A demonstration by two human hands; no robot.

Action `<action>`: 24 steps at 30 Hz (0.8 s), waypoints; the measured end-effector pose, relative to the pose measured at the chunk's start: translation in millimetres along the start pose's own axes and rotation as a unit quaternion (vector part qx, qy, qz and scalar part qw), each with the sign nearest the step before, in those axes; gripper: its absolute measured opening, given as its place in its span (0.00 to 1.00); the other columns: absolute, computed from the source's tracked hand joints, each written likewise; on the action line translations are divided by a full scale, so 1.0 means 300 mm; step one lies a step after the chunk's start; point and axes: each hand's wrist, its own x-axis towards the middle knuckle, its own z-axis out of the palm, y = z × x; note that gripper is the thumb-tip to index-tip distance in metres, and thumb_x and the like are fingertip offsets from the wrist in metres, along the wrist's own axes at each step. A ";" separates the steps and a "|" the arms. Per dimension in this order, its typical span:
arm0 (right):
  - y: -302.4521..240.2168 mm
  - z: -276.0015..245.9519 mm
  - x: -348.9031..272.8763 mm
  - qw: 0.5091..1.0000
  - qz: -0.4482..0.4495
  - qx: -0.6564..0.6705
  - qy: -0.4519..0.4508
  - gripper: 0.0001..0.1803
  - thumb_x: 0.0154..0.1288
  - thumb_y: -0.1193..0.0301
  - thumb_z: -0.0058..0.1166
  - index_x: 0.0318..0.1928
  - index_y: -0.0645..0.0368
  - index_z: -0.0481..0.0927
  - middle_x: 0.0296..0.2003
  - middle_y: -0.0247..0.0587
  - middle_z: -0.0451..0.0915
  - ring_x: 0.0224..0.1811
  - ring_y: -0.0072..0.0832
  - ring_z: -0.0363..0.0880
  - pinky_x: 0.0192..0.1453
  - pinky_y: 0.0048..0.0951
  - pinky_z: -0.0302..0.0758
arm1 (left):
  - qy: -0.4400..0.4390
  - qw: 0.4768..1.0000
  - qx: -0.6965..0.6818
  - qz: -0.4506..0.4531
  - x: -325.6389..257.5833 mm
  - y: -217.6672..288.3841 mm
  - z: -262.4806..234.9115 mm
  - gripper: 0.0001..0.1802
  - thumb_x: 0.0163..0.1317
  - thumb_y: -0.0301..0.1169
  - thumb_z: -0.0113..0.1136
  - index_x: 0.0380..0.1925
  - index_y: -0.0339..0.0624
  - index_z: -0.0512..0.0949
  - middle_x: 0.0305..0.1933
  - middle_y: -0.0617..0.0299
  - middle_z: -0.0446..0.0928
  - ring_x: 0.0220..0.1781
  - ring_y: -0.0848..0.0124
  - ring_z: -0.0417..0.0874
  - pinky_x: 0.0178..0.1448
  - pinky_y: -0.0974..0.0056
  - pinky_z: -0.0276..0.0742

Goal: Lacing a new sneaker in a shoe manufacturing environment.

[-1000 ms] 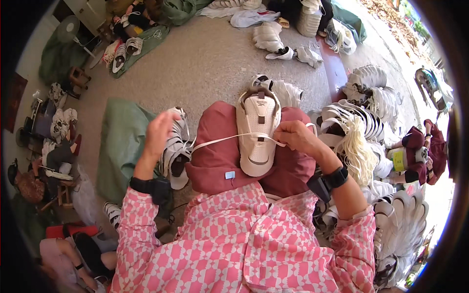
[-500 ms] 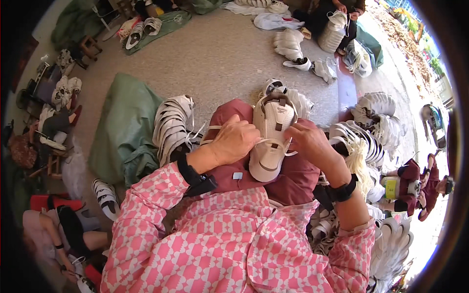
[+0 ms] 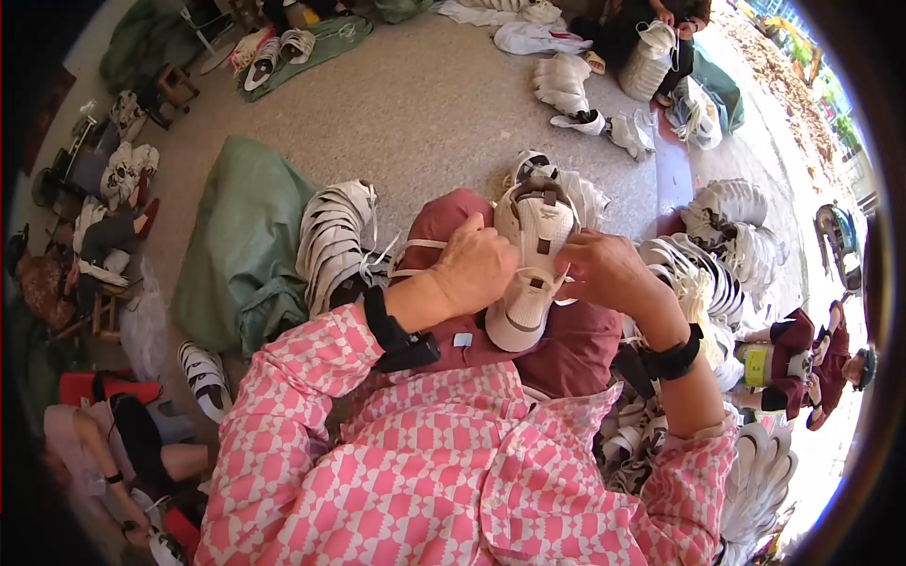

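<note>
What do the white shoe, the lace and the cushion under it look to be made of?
The white shoe looks like smooth synthetic leather with a matte finish, judging by its even, stiff panels; it could be real leather. The lace seems a flat woven cotton or polyester tape, since it bends softly. The dark red cushion looks like plain woven cloth, dull and creased. Both hands, left hand and right hand, grip the shoe.

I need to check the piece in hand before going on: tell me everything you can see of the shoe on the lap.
The shoe is a white upper with a dark strap across its far end and small dark tabs down the middle. It lies lengthwise on a maroon cushion, top side up. A white lace runs from it to the left. The left hand covers its left edge; the right hand pinches its right edge.
</note>
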 end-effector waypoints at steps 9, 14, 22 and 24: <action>-0.032 0.103 0.091 0.978 -0.100 0.141 0.119 0.05 0.54 0.76 0.61 0.33 0.59 0.80 0.33 0.41 0.78 0.36 0.43 0.80 0.39 0.39 0.77 | -0.144 0.967 -0.200 0.063 0.087 -0.117 -0.134 0.19 0.50 0.27 0.66 0.42 0.41 0.72 0.45 0.54 0.72 0.48 0.55 0.79 0.52 0.58 0.75; -0.025 0.108 0.078 0.979 -0.029 0.177 0.093 0.05 0.56 0.74 0.62 0.35 0.57 0.81 0.32 0.41 0.77 0.33 0.42 0.80 0.36 0.39 0.76 | -0.222 0.911 -0.336 0.089 0.112 -0.162 -0.126 0.18 0.48 0.26 0.66 0.40 0.39 0.73 0.42 0.56 0.71 0.43 0.60 0.79 0.47 0.60 0.76; -0.049 0.116 0.109 0.978 -0.053 0.172 0.101 0.05 0.57 0.70 0.62 0.34 0.54 0.82 0.33 0.35 0.78 0.34 0.39 0.80 0.36 0.36 0.75 | -0.181 0.902 -0.377 0.112 0.101 -0.181 -0.092 0.12 0.49 0.24 0.68 0.33 0.39 0.75 0.36 0.58 0.70 0.41 0.63 0.76 0.44 0.61 0.73; -0.055 0.132 0.108 0.977 -0.049 0.175 0.110 0.05 0.56 0.70 0.62 0.35 0.54 0.82 0.33 0.35 0.78 0.35 0.38 0.80 0.36 0.36 0.75 | -0.151 0.904 -0.386 0.104 0.097 -0.180 -0.081 0.10 0.50 0.25 0.68 0.29 0.39 0.75 0.34 0.59 0.70 0.40 0.63 0.76 0.43 0.61 0.72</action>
